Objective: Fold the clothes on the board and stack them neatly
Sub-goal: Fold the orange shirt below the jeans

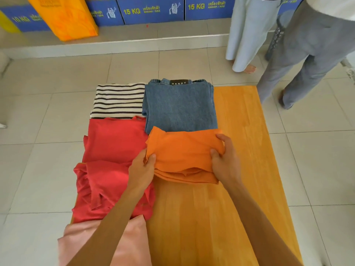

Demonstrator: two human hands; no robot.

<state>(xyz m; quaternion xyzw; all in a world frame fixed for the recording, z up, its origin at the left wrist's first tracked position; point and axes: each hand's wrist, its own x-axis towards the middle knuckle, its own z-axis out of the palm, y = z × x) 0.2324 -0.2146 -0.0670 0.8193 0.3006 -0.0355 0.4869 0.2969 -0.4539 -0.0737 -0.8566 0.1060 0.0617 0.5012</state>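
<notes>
A folded orange garment (182, 150) sits mid-board on the wooden board (240, 169), its far edge overlapping the folded blue jeans (179, 108). My left hand (143, 167) grips its left edge and my right hand (223, 158) grips its right edge. At the far left lies a folded black-and-white striped top (119, 100). Nearer along the left side come a flat red garment (115, 139), then a crumpled red shirt (99, 187). A pink garment (80, 240) lies closest to me, partly under my left forearm.
Two people stand on the tiled floor at the far right, one in grey trousers (307, 60), one in pale trousers (247, 31). Blue washer boxes (151, 10) and an orange bag (65, 18) line a raised ledge at the back. The board's right half shows bare wood.
</notes>
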